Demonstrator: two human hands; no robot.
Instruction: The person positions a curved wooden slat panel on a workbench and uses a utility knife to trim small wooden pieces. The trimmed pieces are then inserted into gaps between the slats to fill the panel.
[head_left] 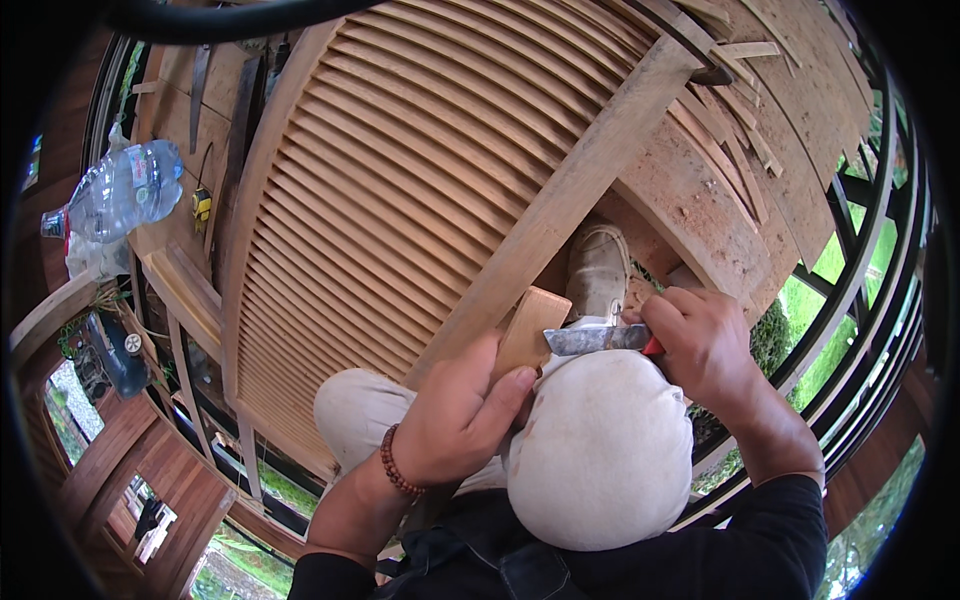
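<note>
My left hand [465, 412] is closed around a small flat wooden block [533, 325], its upper end sticking out past my thumb. In my right hand [700, 340] is a knife [595, 340] with a broad, stained grey blade and a bit of red handle showing. The blade points left, its tip at the block's right edge; I cannot tell whether it touches. Both hands are close to my raised knee [600, 450] in pale trousers. Beyond them lies a large slatted wooden panel [420, 160] with a plain frame rail [560, 210] along its near right side.
A clamp [700, 60] sits on the panel's far right corner. Thin wood offcuts [740, 130] lie on the boards at right. To the left are a large plastic bottle [130, 190], a yellow tape measure [202, 205], a handsaw [199, 95] and a dark cylindrical power tool [115, 352].
</note>
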